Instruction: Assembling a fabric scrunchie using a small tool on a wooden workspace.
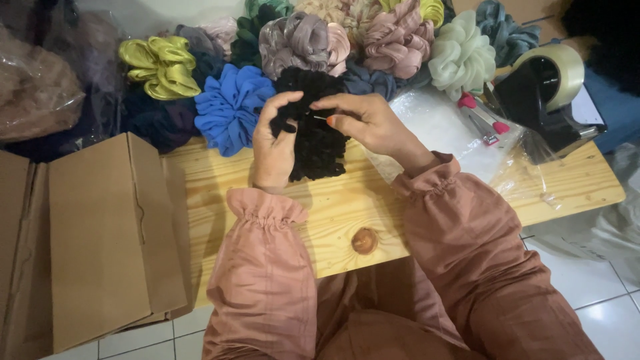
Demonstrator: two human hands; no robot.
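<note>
A black ruffled scrunchie [317,143] lies on the pale wooden table [347,207] in the middle of the view. My left hand [273,143] grips its left side with the fingers curled into the fabric. My right hand [363,120] pinches its upper right part, and something thin and pale shows between the fingertips; I cannot tell what it is. Both arms wear dusty-pink sleeves with gathered cuffs.
Several scrunchies are heaped behind: blue [230,107], yellow-green [160,65], mauve [303,41], pink [397,37], pale green [461,57]. A black tape dispenser [550,93], a pink stapler [481,117] and clear plastic bags [440,130] lie right. A flat cardboard box [100,233] stands left.
</note>
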